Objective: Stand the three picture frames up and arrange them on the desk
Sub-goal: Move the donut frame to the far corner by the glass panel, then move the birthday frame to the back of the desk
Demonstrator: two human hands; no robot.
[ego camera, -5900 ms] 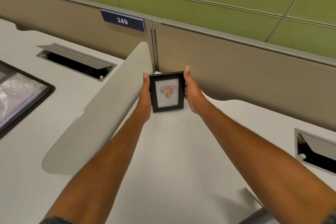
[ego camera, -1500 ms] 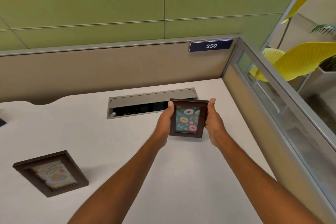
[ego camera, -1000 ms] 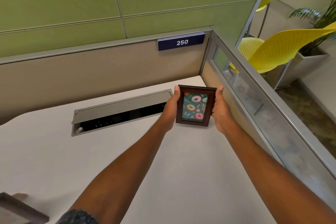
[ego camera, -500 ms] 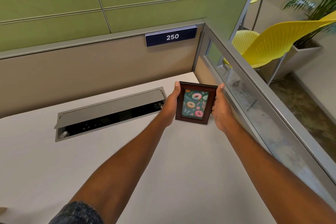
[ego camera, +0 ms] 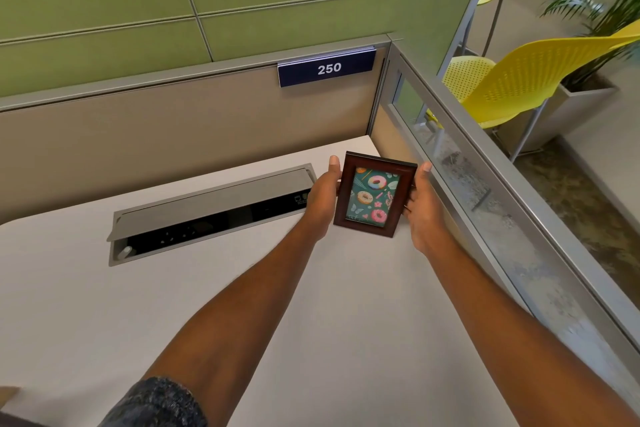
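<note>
A small dark-brown picture frame [ego camera: 374, 195] with a donut print on teal is upright near the far right corner of the white desk [ego camera: 104, 305]. My left hand [ego camera: 323, 196] grips its left side and my right hand [ego camera: 424, 206] grips its right side. I cannot tell whether its lower edge touches the desk. The picture faces me. A brown corner [ego camera: 8, 393], perhaps of another frame, shows at the bottom left edge. No other frame is in view.
An open grey cable hatch [ego camera: 207, 215] is set into the desk left of the frame. A beige partition with a "250" sign [ego camera: 327, 68] runs behind. A glass side panel [ego camera: 485, 204] bounds the desk on the right; yellow chairs [ego camera: 540, 69] stand beyond it.
Both hands have carried the donut frame toward the far right corner of the desk. The view has swung right, and the frame lying flat on the left has left the view.
</note>
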